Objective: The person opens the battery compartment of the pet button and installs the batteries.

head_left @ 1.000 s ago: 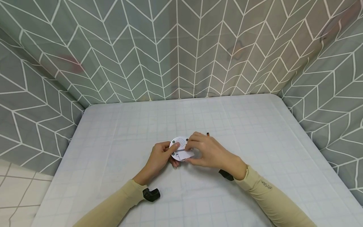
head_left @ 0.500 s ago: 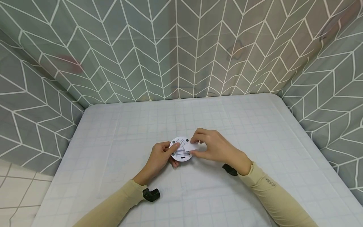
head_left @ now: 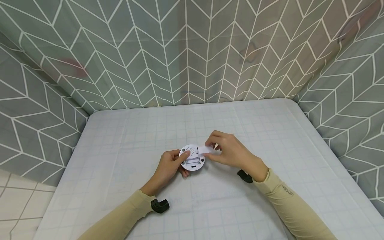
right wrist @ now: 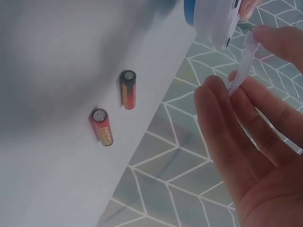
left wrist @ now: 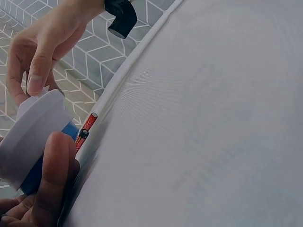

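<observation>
My left hand grips a round white device, its thumb on the back face by a patch of small speaker holes. The device's uncovered battery compartment faces up, with no batteries showing in it. A blue part forms its underside in the left wrist view. My right hand pinches a thin white battery cover between thumb and fingers, just at the device's right edge. Two red and black batteries, one nearer and one farther, lie on the table in the right wrist view.
A white cloth with a faint grid covers the table. Grey chevron-patterned curtains hang behind it and at both sides. Black wrist cameras sit on both wrists over beige sleeves.
My right hand has lifted the battery cover off the compartment and drawn it up and right, leaving the compartment bare. The left hand and the device stay in place.
</observation>
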`<state>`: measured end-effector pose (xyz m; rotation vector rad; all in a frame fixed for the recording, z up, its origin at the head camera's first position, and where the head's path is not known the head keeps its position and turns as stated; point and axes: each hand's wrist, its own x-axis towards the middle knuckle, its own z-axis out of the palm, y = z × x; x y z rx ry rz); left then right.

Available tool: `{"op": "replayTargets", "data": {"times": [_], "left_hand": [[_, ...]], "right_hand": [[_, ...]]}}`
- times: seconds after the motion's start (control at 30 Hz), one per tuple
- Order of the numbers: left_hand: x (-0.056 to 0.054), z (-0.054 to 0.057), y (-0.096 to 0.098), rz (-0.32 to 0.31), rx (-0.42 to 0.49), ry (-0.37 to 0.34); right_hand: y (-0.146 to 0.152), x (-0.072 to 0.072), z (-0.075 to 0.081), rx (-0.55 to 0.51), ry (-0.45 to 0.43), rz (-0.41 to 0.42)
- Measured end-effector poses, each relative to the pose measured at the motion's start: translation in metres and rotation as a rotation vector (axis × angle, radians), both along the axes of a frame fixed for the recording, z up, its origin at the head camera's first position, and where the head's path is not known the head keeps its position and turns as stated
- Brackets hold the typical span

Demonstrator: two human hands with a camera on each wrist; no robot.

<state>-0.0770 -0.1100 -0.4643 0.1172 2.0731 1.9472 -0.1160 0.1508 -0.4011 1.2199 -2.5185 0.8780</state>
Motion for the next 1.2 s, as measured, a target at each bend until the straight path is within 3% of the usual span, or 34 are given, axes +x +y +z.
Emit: {"op": "replayTargets", "data": {"times": [0.83,1.2], "left_hand": [[0.002,0.003,0.000,0.006,-0.028,-0.012],[0.001,0.002,0.000,0.007,-0.041,-0.011]], "right_hand": [[0.017,-0.015,-0.001,-0.080,-0.044,-0.164],[0.029,-0.024,-0.004,-0.057,-0.036,-0.235]]}}
